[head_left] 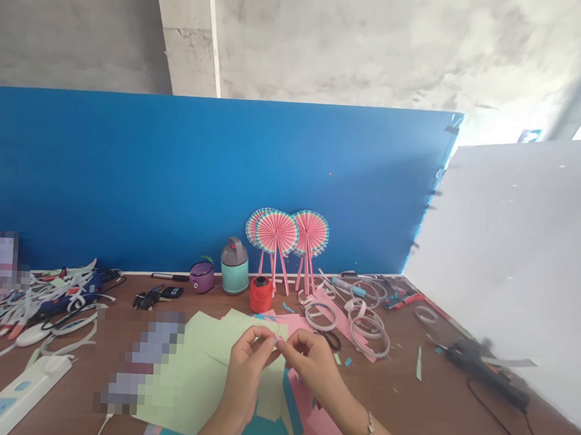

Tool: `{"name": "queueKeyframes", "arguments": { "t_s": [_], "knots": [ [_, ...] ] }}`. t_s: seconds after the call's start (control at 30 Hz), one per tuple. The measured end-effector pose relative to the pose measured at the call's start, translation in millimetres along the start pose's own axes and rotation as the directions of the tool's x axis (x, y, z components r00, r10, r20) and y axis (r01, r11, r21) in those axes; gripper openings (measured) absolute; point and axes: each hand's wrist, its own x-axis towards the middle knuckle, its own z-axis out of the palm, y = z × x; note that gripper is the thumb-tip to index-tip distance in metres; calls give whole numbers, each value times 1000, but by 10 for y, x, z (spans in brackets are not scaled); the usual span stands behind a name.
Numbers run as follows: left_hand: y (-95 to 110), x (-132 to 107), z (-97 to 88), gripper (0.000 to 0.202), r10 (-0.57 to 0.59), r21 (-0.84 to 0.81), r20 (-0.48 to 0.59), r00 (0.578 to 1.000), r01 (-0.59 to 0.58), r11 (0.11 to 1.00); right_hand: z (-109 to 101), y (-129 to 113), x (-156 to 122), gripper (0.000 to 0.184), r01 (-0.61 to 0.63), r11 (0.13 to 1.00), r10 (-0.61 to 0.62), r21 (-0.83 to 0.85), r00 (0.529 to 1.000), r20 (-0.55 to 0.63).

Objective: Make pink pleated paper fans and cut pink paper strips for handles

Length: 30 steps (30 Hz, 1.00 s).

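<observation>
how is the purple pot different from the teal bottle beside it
The teal bottle is taller than the purple pot. The teal bottle has a grey cap with a loop handle; the purple pot is squat and rounded, with a green bit on top. Both stand upright, side by side, on the table near the blue partition.

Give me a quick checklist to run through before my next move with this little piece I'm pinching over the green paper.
1. Grip: left hand and right hand both pinch the small piece: ok.
2. What the small piece is: cannot tell, too small.
3. Green paper lies flat beneath the hands: ok.
4. Scissors lie just beyond the right hand: ok.
5. Black corded tool lies at the right, apart from the paper: ok.
</observation>
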Motion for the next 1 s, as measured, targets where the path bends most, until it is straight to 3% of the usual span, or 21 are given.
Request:
{"name": "queueKeyframes", "arguments": {
  "t_s": [0.23, 0.5, 0.83, 1.0],
  "knots": [
    [-2, -9, 0, 17, 42, 62, 21, 999, -44, 997, -8, -8, 8, 32, -2, 1000, 2, 2, 1000, -7],
    [-12, 27, -20, 24, 80, 91, -59, 995, -74, 993, -23, -12, 4, 30, 18, 1000, -18, 0, 1000, 23],
    [47, 40, -59, 28, 178, 221, -108, 978, -151, 963, -53, 58, 48, 19, -112, 990, 102, 82, 988, 118],
    [79, 21, -34, 25, 249, 294, -107, 963, -208, 933, -44, 31, 32, 12, -103, 985, 86, 136, 989, 121]
  ]
}}
